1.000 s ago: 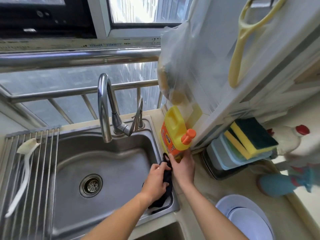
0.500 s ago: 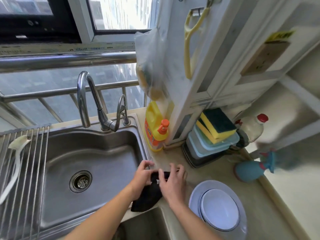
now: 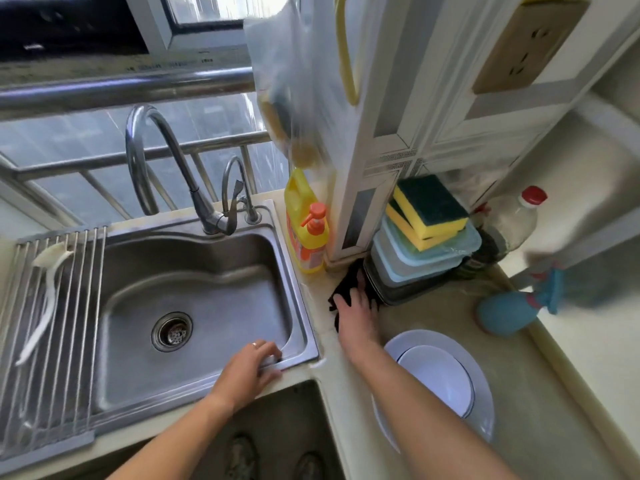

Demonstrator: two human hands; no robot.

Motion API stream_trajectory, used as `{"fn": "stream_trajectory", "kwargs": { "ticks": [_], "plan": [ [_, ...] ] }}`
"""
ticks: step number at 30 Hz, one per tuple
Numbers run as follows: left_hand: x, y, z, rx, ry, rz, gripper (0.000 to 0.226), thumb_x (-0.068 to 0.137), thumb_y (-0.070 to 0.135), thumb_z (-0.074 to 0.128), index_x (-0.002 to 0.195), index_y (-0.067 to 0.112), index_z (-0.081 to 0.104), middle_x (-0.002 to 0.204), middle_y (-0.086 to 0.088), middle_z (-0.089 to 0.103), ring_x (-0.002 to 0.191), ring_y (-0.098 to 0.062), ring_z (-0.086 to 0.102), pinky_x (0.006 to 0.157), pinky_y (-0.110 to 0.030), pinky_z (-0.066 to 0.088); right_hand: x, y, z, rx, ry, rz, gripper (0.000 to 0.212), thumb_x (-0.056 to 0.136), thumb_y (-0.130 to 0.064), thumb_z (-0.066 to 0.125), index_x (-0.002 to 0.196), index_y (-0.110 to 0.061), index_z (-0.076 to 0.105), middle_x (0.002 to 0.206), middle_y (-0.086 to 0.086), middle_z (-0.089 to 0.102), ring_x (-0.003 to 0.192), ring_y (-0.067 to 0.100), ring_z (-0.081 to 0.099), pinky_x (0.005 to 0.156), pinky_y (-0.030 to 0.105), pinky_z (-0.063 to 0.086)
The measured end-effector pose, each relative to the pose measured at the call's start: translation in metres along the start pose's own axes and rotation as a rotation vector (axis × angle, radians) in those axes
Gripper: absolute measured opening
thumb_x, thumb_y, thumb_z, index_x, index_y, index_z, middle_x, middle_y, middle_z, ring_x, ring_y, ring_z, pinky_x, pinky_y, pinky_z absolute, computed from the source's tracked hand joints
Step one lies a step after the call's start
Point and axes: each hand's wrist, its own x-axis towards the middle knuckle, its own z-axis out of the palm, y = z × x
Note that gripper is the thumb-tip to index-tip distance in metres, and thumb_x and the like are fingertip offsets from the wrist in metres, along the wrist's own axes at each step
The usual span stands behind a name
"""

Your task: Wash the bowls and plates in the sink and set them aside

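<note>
Cloth (image 3: 341, 289) now under flat right hand (image 3: 356, 310)

White plates (image 3: 481, 386) stacked on counter right of steel sink (image 3: 194, 296)

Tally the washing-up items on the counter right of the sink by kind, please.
Plates: 2, stacked
Sponges: 2, stacked
Detergent bottle: 1
Spray bottle: 1
Black cloth: 1, under the right hand
Total: 7
</note>
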Motion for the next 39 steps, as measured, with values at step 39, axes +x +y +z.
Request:
{"fn": "stream_trajectory", "kwargs": {
  "ticks": [39],
  "plan": [
    [-0.042,0.086,0.037,0.438,0.059,0.424,0.038,0.074,0.004,0.061,0.110,0.018,0.059,0.113,-0.004,0.058,0.105,-0.027,0.054,0.083,-0.037,0.049,-0.258,0.024,0.059,0.259,0.087,-0.062,0.050,0.064,0.004,0.060,0.104,-0.025,0.058,0.121,-0.008,0.059,0.121,0.014,0.054,0.090,0.034,0.047]
  ]
}}
